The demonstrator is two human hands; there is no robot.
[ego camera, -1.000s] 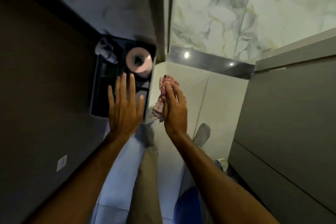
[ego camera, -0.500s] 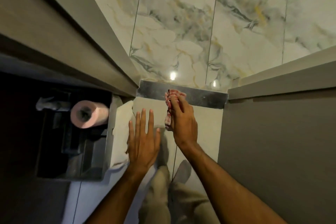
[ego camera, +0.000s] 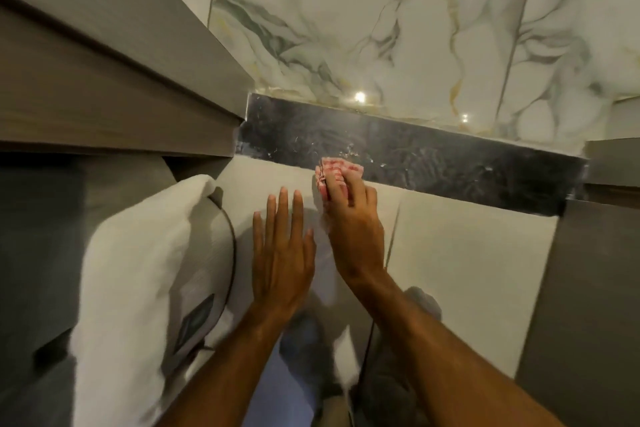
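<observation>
My right hand (ego camera: pixel 353 218) holds a folded red-and-white checked cloth (ego camera: pixel 334 172) against the pale wall panel (ego camera: pixel 460 253), at the lower edge of a dark glossy ledge (ego camera: pixel 433 163). The fingers are curled over the cloth. My left hand (ego camera: pixel 280 250) lies flat with straight fingers on the same pale panel, just left of the right hand, and holds nothing. White specks dot the dark ledge near the cloth.
Marble-patterned tiles (ego camera: pixel 381 28) rise behind the ledge. A grey partition (ego camera: pixel 86 80) stands at the left and a grey panel (ego camera: pixel 588 288) at the right. A white rounded fixture (ego camera: pixel 138 270) with a dark cable sits at lower left.
The view has tilted up and closed in; the toilet-roll holder has left the frame. Both hands have risen, and the cloth now sits at the dark ledge's lower edge.
</observation>
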